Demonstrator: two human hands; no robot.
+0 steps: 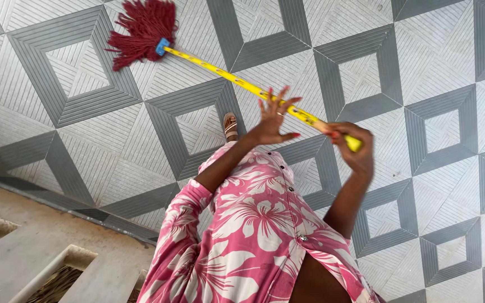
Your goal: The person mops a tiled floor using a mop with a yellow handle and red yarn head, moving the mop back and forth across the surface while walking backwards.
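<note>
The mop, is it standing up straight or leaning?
Leaning. The mop rests its red strings on the tiled floor, and its yellow handle slants to the right hand.

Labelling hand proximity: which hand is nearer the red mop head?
Left. The left hand, fingers spread, is on the yellow handle nearer the red mop head; the right hand grips the handle's far end.

Right hand [355, 147] grips mop handle [237, 80]; left hand [273, 118] spread.

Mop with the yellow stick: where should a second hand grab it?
Grab the bare yellow handle of the mop, between the open left hand and the red strings. The right hand already holds the top end. The stick slants across the floor, so probably wrap fingers around it from above.
</note>
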